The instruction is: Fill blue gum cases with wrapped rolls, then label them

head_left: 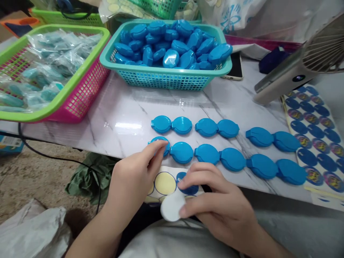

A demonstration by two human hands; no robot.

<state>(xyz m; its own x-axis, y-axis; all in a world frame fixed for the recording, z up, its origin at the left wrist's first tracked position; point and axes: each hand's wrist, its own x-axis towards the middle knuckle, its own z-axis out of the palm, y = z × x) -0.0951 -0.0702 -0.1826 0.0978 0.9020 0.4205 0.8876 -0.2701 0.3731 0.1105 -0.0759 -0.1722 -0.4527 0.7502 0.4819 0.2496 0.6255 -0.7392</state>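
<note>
My left hand (131, 172) has thumb and fingertips pressed together over the leftmost blue oval case (159, 139) in the front row. Whatever those fingertips hold, if anything, is hidden. My right hand (220, 197) pinches a round sticker (171, 207), its white face showing, near the table's front edge. Under the right fingertips is a sticker sheet (165, 183) with bare yellow circles and a dark blue sticker (189, 184) on it. Beyond my hands, glossy blue cases lie in two rows, including a front-row blue case (206, 154) and a back-row blue case (182, 125).
A teal basket (166, 73) heaped with blue cases stands at the back. To the left, a green-rimmed pink basket (88, 86) holds bagged teal pieces. On the right are a handheld fan (290, 77), a phone (235, 68) and a full sticker sheet (314, 132). A cable (53, 157) hangs off the left.
</note>
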